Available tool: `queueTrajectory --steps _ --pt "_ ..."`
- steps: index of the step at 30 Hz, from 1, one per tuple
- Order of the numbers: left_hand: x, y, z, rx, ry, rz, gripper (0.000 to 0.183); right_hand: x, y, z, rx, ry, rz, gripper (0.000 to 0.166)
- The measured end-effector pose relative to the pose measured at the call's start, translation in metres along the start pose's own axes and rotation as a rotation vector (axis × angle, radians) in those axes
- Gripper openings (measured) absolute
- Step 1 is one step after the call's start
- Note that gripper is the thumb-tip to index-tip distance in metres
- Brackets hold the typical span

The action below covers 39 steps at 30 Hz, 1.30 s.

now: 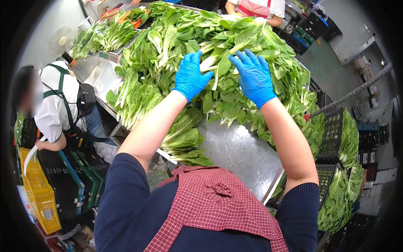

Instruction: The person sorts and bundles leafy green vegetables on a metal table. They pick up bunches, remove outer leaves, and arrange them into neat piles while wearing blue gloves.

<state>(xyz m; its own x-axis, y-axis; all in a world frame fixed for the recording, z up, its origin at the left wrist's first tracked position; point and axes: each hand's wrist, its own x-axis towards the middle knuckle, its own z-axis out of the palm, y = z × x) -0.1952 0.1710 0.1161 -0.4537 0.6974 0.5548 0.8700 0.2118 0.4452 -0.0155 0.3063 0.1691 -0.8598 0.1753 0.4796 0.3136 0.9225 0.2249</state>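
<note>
A large heap of leafy greens with pale stems (220,33) covers most of the metal table (239,148) in front of me. My left hand (191,77), in a blue glove, reaches onto the heap with thumb and fingers apart beside a few white stems (208,63). To its right, my right hand (254,78), gloved alike, rests over the leaves with its fingers spread. Neither hand shows a firm hold; the fingertips are partly among the leaves. Nearer my body, a bunch of greens (185,138) lies at the left of the bare metal.
Black crates (329,135) filled with greens stand at the right. A worker (59,91) bends at the left beside a yellow crate (41,192); another person (255,9) stands across the table. A scale (108,56) and bagged greens (88,41) are at far left.
</note>
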Motion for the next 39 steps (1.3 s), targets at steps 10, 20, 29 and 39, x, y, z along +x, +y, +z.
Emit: queueTrajectory --steps 10,20,29,39 --pt "0.041 -0.026 -0.004 0.18 -0.189 0.113 0.089 0.046 0.017 0.017 -0.101 -0.348 -0.023 0.085" --pt "0.044 -0.011 0.003 0.013 -0.29 0.045 0.051 0.037 0.019 0.003 -0.133 -0.38 0.074 0.073" --pt "0.036 -0.001 -0.008 0.116 -0.174 0.116 0.045 0.01 0.026 -0.018 -0.033 -0.178 0.147 0.042" --pt "0.037 0.003 0.004 0.243 -0.215 -0.113 0.08 -0.065 0.039 -0.04 0.086 0.16 0.265 0.047"
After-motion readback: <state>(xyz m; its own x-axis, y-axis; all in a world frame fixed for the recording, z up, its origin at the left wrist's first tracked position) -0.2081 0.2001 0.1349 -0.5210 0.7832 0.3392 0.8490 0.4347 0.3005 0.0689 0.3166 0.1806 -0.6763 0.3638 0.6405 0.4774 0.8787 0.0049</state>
